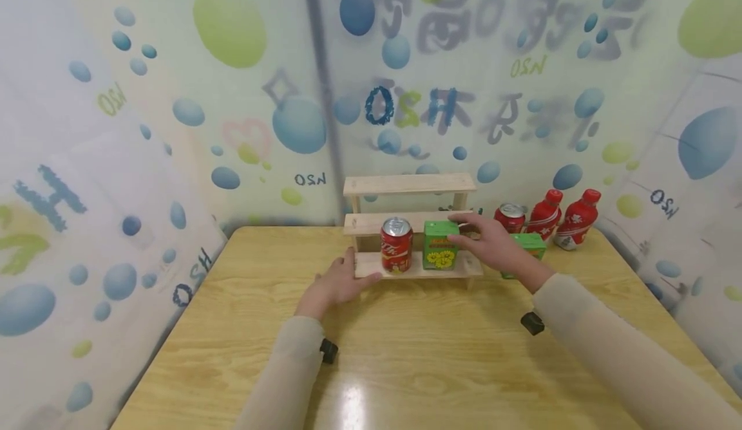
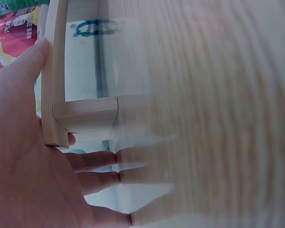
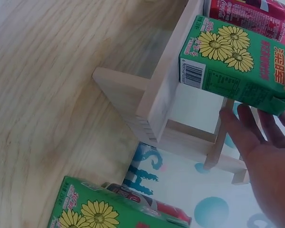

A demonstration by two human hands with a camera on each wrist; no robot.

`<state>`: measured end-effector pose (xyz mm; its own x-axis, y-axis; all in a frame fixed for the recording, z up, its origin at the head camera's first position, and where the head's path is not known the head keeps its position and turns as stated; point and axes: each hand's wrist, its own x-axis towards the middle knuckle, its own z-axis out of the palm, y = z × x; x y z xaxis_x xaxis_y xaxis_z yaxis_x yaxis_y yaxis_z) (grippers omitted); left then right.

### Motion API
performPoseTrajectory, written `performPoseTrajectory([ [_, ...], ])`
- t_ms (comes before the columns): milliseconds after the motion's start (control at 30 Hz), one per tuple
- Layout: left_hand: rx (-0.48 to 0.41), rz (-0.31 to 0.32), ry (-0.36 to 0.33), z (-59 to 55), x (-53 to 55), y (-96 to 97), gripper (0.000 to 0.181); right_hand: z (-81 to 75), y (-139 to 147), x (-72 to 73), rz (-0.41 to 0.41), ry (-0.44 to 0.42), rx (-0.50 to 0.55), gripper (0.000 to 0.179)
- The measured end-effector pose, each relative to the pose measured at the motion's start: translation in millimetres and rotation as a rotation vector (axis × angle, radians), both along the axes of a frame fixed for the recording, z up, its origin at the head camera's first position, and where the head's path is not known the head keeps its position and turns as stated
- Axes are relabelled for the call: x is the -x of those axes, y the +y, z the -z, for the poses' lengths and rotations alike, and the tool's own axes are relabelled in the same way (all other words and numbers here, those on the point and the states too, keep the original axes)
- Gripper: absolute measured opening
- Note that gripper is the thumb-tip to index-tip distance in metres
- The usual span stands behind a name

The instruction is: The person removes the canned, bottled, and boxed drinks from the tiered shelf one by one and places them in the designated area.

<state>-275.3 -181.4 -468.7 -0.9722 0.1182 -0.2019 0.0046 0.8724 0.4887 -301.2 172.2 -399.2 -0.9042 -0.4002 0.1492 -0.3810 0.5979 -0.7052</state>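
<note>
On the left, the pale wall (image 1: pixel 133 172) printed with blue and green dots runs down behind the wooden table (image 1: pixel 400 353). From my light left sleeve (image 1: pixel 284 372), my left hand (image 1: pixel 336 282) reaches the left end of the 3-board wooden stand (image 1: pixel 408 184). Its thumb lies along the front of the lowest board; the fingers are spread and nearly straight, 3 fingertips touching the tabletop. I brace the stand there without wrapping round it.

On that lowest board, a red can (image 1: pixel 397 250) stands upright, silver top showing. Just right of it, the green carton (image 1: pixel 437 250) with yellow flowers also stands upright on the board, towards its right end. My right hand (image 1: pixel 493 243) has it lightly by the upper right corner, thumb on the near face, index finger behind, the gap only carton-deep.

Past that hand, on the table, are a 2nd can (image 1: pixel 510 219), a 2nd carton (image 1: pixel 529 244) partly hidden by my forearm, and 2 red bottles (image 1: pixel 580 219), upright. My right sleeve (image 1: pixel 614 346) crosses in front.
</note>
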Motion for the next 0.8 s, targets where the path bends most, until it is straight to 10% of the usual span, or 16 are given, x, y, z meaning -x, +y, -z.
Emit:
performPoseTrajectory([
  [800,0.003,0.009,0.006,3.9,0.6,-1.7,0.122,1.4,-1.4,-1.8,0.025,-0.062,0.012,0.049],
])
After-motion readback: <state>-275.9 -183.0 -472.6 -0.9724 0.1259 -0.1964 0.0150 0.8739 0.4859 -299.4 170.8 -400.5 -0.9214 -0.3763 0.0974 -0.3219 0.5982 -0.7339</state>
